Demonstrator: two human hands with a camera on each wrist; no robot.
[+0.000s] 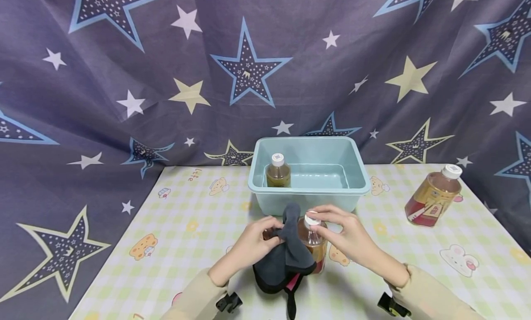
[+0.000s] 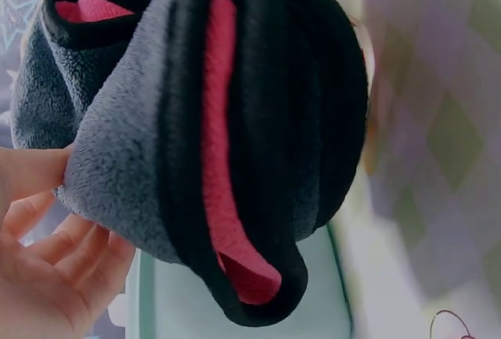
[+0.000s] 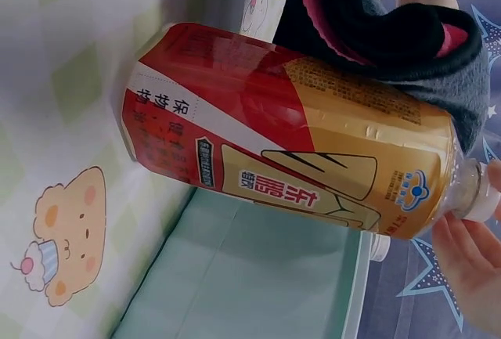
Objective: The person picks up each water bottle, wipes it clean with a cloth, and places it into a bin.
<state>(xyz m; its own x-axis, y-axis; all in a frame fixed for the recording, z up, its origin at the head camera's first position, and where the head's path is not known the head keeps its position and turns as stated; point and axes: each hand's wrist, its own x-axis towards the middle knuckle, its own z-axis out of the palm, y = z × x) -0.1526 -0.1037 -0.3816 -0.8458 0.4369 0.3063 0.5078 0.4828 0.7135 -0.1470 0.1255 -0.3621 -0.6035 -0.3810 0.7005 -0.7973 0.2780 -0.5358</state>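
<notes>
My left hand pinches a dark grey cloth with black edging and a pink-red underside, seen close up in the left wrist view. The cloth hangs in folds against the left side of a drink bottle with a red and gold label. By its white cap, the fingers and thumb of my right hand hold this bottle upright at the front of the blue bin. In the head view the cloth and fingers cover part of the bottle.
A light blue plastic bin stands at the back, with a white-capped bottle inside at its left. Another labelled bottle stands at the right on the checked tablecloth. Behind hangs a star-patterned curtain.
</notes>
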